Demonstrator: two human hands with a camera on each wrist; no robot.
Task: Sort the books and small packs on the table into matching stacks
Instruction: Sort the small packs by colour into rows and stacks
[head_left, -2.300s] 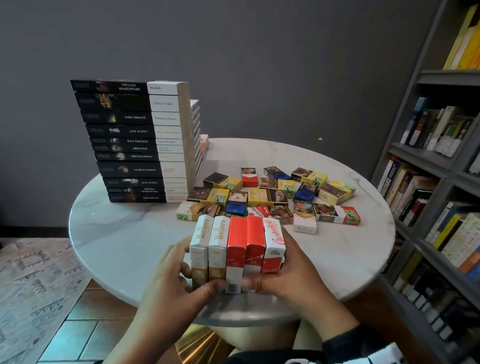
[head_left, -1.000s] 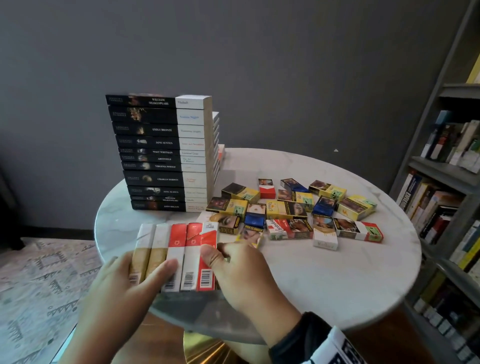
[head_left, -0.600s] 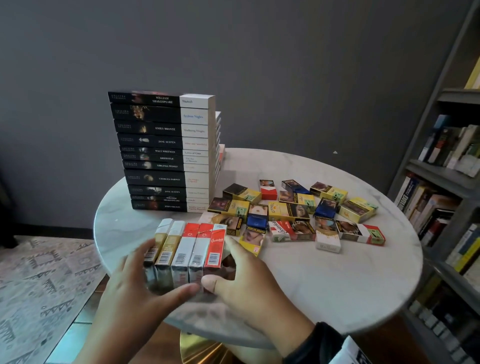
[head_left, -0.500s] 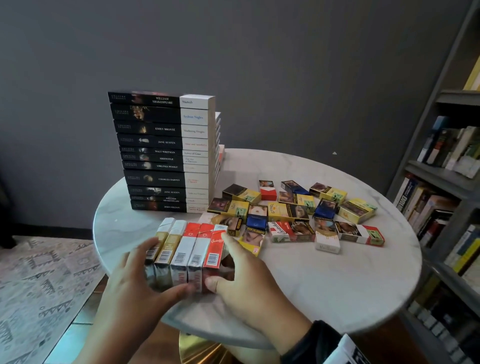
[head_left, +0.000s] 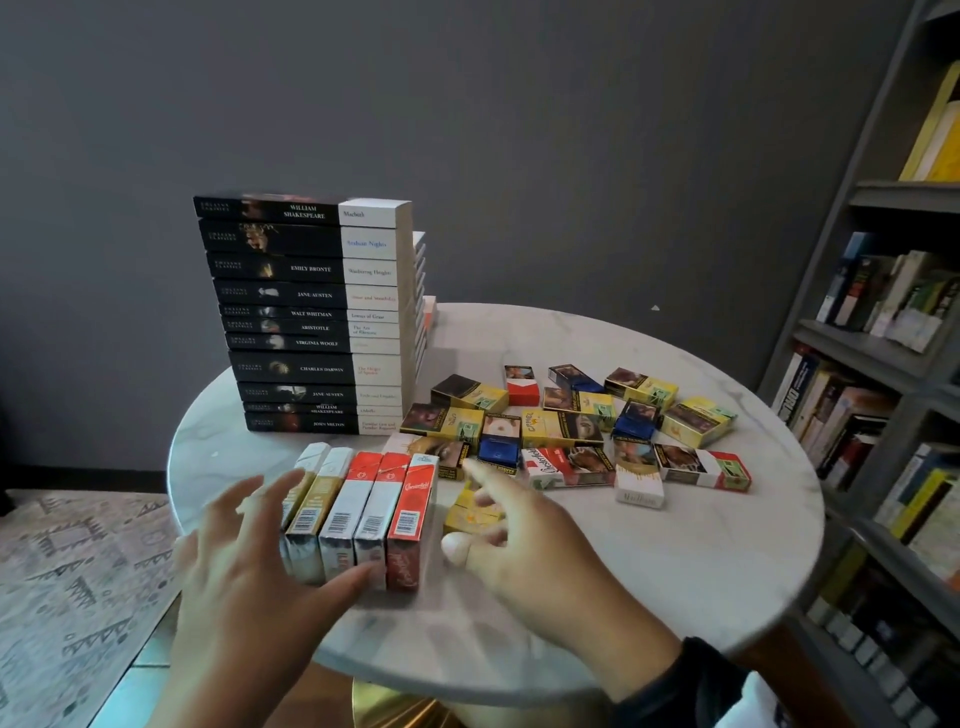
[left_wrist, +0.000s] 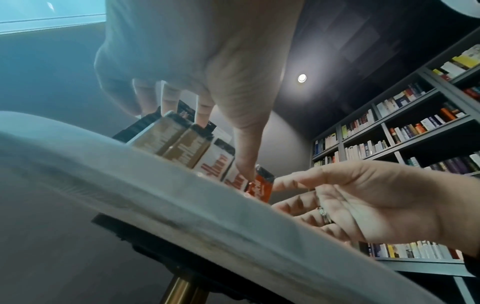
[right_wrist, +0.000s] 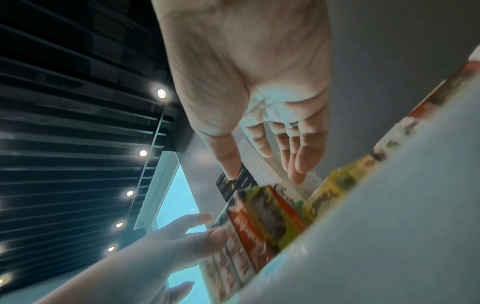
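Five packs (head_left: 358, 514), two gold-and-white and three red-and-white, stand side by side in a row on the white marble table (head_left: 649, 582), near its front left. My left hand (head_left: 332, 524) hovers spread over the row's left side, and its thumb touches the row's near end (left_wrist: 245, 174). My right hand (head_left: 460, 508) is open just right of the row, apart from it, above a yellow pack (head_left: 470, 512). Loose packs (head_left: 571, 431) in yellow, blue and red lie scattered mid-table. A tall stack of black-and-white books (head_left: 311, 312) stands at the back left.
A second, lower book stack (head_left: 420, 291) is partly hidden behind the tall one. A grey bookshelf (head_left: 883, 364) full of books runs along the right. The table's front edge lies just below my hands. A patterned rug (head_left: 67, 571) covers the floor at the left.
Both hands carried the row of five packs from the table's front edge to its left front and set it down. The right hand has let go and moved right; the left hand's fingers have spread.
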